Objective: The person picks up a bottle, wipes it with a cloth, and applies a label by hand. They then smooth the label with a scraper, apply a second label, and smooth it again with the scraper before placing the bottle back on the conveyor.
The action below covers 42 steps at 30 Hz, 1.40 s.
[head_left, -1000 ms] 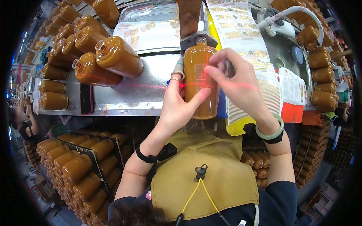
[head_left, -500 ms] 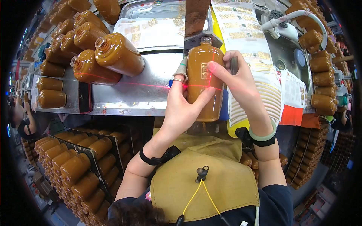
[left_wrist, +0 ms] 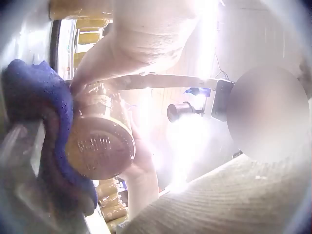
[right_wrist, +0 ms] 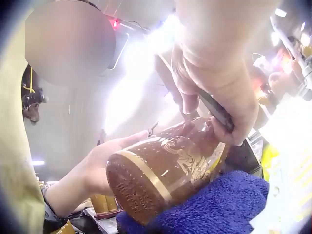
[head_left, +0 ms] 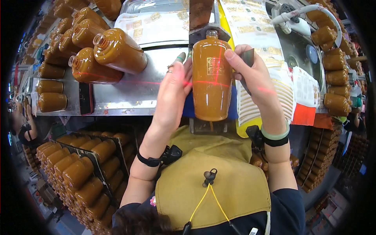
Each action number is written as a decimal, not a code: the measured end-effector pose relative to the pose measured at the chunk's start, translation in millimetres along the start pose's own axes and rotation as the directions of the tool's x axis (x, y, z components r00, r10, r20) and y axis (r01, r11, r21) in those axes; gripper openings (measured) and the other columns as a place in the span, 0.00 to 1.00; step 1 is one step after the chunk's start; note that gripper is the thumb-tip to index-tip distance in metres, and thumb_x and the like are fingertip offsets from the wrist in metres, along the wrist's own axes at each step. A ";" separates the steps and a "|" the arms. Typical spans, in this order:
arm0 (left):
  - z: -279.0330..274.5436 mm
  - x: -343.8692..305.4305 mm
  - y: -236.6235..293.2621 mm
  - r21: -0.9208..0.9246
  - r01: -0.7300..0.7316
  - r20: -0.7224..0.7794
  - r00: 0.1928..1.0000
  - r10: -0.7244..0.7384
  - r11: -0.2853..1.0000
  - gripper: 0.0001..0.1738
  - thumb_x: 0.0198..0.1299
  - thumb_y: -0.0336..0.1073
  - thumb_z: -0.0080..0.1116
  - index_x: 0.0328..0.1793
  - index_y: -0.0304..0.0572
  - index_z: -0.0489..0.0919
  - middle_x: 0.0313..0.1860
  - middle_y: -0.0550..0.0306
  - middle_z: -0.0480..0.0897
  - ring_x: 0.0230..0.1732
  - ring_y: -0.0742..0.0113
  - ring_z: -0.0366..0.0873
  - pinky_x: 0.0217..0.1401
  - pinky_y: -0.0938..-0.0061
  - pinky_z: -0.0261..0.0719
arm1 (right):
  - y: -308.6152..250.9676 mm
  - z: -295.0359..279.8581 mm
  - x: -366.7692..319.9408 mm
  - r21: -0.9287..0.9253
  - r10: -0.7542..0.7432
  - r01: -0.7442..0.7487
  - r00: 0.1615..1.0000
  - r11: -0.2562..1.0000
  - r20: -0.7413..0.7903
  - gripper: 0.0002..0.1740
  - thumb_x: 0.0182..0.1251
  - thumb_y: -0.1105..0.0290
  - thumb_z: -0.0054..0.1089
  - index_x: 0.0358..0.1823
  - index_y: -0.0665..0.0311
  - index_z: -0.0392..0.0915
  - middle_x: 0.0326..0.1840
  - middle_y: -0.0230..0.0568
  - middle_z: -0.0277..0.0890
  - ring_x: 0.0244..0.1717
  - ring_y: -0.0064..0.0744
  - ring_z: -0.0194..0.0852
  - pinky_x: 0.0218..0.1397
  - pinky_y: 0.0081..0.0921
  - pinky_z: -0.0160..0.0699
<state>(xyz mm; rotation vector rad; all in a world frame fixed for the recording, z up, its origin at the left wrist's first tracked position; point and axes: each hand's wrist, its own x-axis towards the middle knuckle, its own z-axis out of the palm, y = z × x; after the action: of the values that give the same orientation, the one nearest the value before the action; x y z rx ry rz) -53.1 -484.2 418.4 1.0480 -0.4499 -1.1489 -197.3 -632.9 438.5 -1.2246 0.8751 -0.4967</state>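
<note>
The head view is showing me the left hand (head_left: 172, 84) hovering at the bottle's left side, its fingers pointing toward the bench's far edge; they are lying nearly straight and close together. I am not managing to tell whether they are touching the glass. The right hand (head_left: 256, 76) is reaching in from the right, pinching a flat dark tool (head_left: 248, 56) and laying its thumb along the bottle's upper right side.

The brown bottle (head_left: 212, 90) is lying between the hands at the front edge of the bench (head_left: 129, 96), its neck pointing away from me and a square gold stamp facing up.

To its left, two large bottles (head_left: 120, 51) are leaning; a black case (head_left: 86, 98) is sitting by the front edge. To the right, printed sheets (head_left: 250, 31) are running toward the far edge, and beyond them a sink (head_left: 288, 51) is holding a white tap (head_left: 309, 9). A brown post (head_left: 201, 13) is blocking the space past the neck.

The left wrist view is adding raised lettering on the bottle's base; the right wrist view is showing me a gold relief on its side and more of the blue towel (right_wrist: 209, 207) below it.
</note>
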 end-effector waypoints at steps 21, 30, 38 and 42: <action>9.8 -5.9 -5.5 0.051 0.017 -0.001 1.000 -0.017 0.999 0.29 0.73 0.27 0.59 0.76 0.31 0.62 0.71 0.49 0.76 0.70 0.67 0.75 0.75 0.66 0.71 | -3.6 7.1 -15.6 0.006 -0.079 0.079 0.997 0.997 0.004 0.19 0.73 0.64 0.68 0.55 0.66 0.72 0.42 0.28 0.74 0.42 0.13 0.69 0.48 0.15 0.71; 12.2 -6.5 -5.7 0.068 0.005 -0.020 1.000 -0.003 0.998 0.25 0.75 0.29 0.58 0.74 0.33 0.66 0.66 0.52 0.80 0.65 0.70 0.78 0.72 0.69 0.72 | 7.8 15.4 -77.0 -0.258 -0.355 0.336 0.934 0.906 -0.027 0.13 0.73 0.78 0.60 0.57 0.66 0.79 0.47 0.35 0.80 0.46 0.24 0.79 0.52 0.22 0.75; 11.2 -5.9 -5.6 0.093 0.004 -0.030 1.000 -0.002 0.996 0.30 0.73 0.36 0.64 0.74 0.29 0.65 0.66 0.48 0.79 0.64 0.69 0.78 0.69 0.71 0.77 | 21.4 23.7 -85.7 -0.404 -0.389 0.345 0.921 0.847 -0.028 0.13 0.65 0.78 0.66 0.51 0.67 0.83 0.43 0.45 0.83 0.42 0.40 0.83 0.46 0.31 0.78; 12.0 -6.1 -5.0 0.104 0.007 -0.037 0.999 -0.004 0.995 0.30 0.73 0.35 0.64 0.73 0.29 0.65 0.66 0.48 0.79 0.65 0.69 0.78 0.69 0.71 0.77 | 24.5 23.9 -85.4 -0.437 -0.439 0.383 0.898 0.814 -0.031 0.12 0.65 0.77 0.67 0.50 0.66 0.83 0.42 0.45 0.83 0.41 0.41 0.82 0.45 0.31 0.78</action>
<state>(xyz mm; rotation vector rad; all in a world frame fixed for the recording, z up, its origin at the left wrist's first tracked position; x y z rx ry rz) -67.2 -484.2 421.2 1.1593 -0.4825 -1.1192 -231.6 -547.7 443.5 -1.8202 0.8525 -0.7708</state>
